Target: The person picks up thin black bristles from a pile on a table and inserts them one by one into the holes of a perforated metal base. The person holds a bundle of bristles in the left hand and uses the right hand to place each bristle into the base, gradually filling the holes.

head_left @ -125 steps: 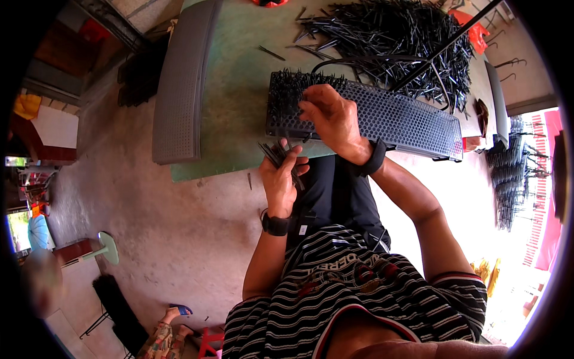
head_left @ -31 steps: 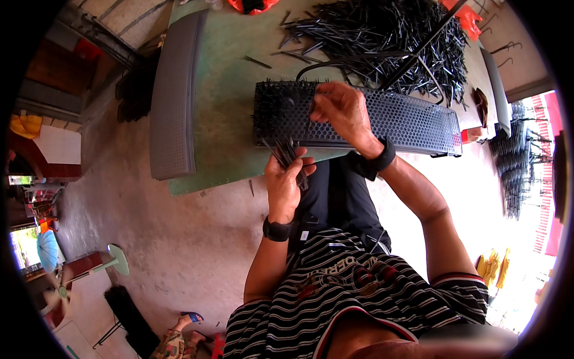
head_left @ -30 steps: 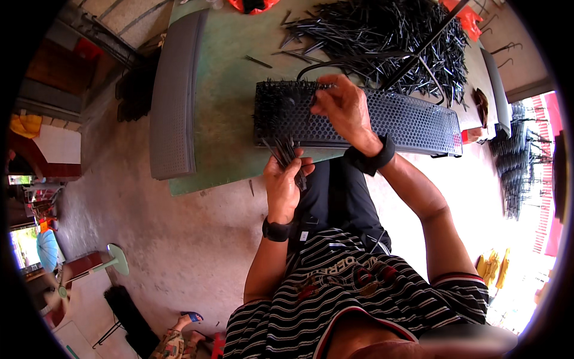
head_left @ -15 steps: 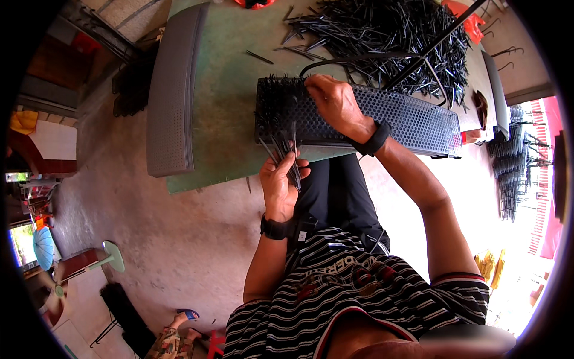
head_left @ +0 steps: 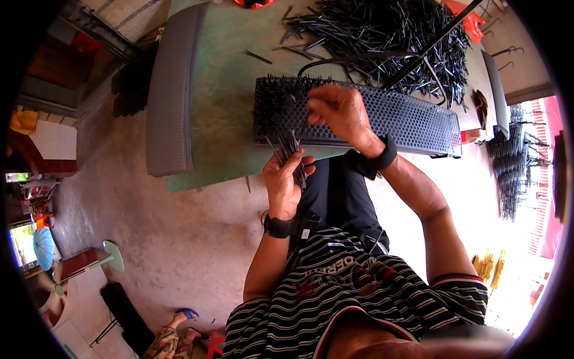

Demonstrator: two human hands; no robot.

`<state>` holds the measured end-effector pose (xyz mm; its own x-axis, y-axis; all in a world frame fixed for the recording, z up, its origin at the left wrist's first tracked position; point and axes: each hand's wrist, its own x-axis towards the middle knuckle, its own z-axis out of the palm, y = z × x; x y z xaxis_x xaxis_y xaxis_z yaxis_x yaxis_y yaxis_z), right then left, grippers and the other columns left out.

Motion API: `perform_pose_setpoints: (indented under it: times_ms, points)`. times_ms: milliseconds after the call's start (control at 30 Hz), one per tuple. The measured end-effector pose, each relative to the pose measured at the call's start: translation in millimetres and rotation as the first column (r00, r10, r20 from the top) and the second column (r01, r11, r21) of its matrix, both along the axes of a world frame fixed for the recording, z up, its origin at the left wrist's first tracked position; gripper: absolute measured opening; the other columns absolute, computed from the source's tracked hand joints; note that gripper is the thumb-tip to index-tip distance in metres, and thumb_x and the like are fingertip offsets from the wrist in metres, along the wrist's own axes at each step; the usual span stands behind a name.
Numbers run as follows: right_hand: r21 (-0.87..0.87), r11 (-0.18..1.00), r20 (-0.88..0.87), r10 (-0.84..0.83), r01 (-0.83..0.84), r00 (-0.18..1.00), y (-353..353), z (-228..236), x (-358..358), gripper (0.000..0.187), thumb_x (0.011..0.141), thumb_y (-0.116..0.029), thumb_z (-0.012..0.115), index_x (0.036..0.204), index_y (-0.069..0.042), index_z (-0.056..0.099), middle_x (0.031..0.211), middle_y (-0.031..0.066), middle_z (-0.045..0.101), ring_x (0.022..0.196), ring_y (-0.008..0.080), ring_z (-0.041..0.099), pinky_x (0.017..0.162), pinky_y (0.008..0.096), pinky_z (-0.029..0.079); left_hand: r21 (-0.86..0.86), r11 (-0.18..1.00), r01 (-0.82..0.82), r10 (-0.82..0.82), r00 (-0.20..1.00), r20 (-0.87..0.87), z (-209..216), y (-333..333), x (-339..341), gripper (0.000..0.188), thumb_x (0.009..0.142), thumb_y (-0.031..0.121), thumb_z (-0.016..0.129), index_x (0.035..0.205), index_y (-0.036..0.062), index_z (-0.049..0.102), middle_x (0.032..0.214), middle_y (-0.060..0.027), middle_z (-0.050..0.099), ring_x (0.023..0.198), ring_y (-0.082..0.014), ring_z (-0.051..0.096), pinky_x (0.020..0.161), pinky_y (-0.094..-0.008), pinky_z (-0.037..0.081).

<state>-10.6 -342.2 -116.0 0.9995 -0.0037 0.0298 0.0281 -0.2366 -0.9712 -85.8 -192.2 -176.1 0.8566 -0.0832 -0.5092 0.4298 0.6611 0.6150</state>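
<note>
My left hand (head_left: 283, 186) is closed around a bundle of thin black sticks (head_left: 290, 154), their ends fanning out past my fingers by the board's near edge. In front of me lies a long dark board (head_left: 412, 116) full of round holes. Its left end bristles with many upright black sticks (head_left: 270, 102). Over the board, just right of the filled part, my right hand (head_left: 342, 115) has thumb and fingers drawn together in a pinch. Blur hides what, if anything, sits between those fingertips.
A large heap of loose black sticks (head_left: 388, 36) covers the table's far side. Grey perforated panels (head_left: 173, 90) lie stacked on the green tabletop (head_left: 230, 113) at left. A thin dark rod (head_left: 439, 45) slants across the far right. Another person's sandalled foot (head_left: 186, 313) shows lower left.
My right hand has shifted slightly right and nearer to me, turning at the wrist. My left hand, with its bundle of sticks, has moved a little to the right.
</note>
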Motion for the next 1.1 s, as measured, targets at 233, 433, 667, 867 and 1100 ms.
perform_pose_setpoints:
  times_ms: [233, 433, 667, 867, 1100]
  points:
    - [-0.196, 0.976, 0.311, -0.029, 0.094, 0.95, 0.8, -4.1, 20.5, 0.019, 0.084, -0.004, 0.058, 0.101, 0.0, 0.048, 0.078, 0.0179, 0.067, 0.069, 0.0225, 0.068, 0.055, 0.0299, 0.051, 0.012, 1.0, -0.002, 0.002, 1.0, 0.0, -2.7, 2.5, -0.7, 0.006, 0.083, 0.001, 0.061, 0.088, 0.0022, 0.059, 0.078, -0.0064, 0.062, 0.063, -0.0189, 0.063, 0.054, -0.033, 0.055]
    - [-0.224, 0.972, 0.322, 0.001, 0.075, 0.947, 3.3, -11.2, 28.1, 0.018, 0.084, -0.003, 0.058, 0.099, 0.0, 0.048, 0.077, 0.0194, 0.066, 0.07, 0.0241, 0.068, 0.055, 0.0313, 0.051, 0.0, 1.0, 0.0, 0.0, 1.0, -0.001, -0.3, 4.7, -1.4, 0.007, 0.081, 0.001, 0.063, 0.087, 0.003, 0.059, 0.078, -0.0063, 0.062, 0.064, -0.0188, 0.063, 0.054, -0.0327, 0.054]
    - [-0.514, 0.856, 0.446, 0.201, 0.066, 0.872, -1.5, -23.6, 35.5, 0.008, 0.079, -0.006, 0.06, 0.085, -0.001, 0.057, 0.075, 0.0153, 0.062, 0.067, 0.0333, 0.062, 0.056, 0.0398, 0.048, -0.017, 1.0, 0.0, -0.001, 1.0, -0.02, 0.0, 5.2, -2.0, 0.009, 0.081, 0.001, 0.063, 0.089, 0.0034, 0.059, 0.08, -0.006, 0.062, 0.066, -0.0197, 0.064, 0.056, -0.0337, 0.055]
    - [-0.767, 0.634, 0.391, 0.339, 0.099, 0.856, 0.9, -10.2, 38.3, 0.007, 0.078, -0.011, 0.06, 0.081, -0.004, 0.061, 0.079, 0.0138, 0.059, 0.067, 0.0341, 0.059, 0.055, 0.043, 0.045, -0.03, 1.0, 0.004, -0.005, 1.0, -0.022, 1.1, 5.5, -2.1, 0.01, 0.082, 0.001, 0.062, 0.091, 0.0037, 0.059, 0.083, -0.0065, 0.062, 0.07, -0.0212, 0.065, 0.058, -0.0346, 0.056]
    - [-0.706, 0.708, 0.343, 0.326, 0.013, 0.881, 0.6, -13.4, 42.8, 0.011, 0.078, -0.015, 0.062, 0.081, -0.005, 0.065, 0.075, 0.0139, 0.062, 0.068, 0.034, 0.06, 0.056, 0.0403, 0.047, -0.027, 0.999, 0.034, -0.034, 0.999, -0.002, 1.4, 1.8, -3.0, 0.01, 0.083, 0.001, 0.061, 0.092, 0.0026, 0.059, 0.085, -0.0074, 0.063, 0.074, -0.0225, 0.066, 0.059, -0.0351, 0.056]
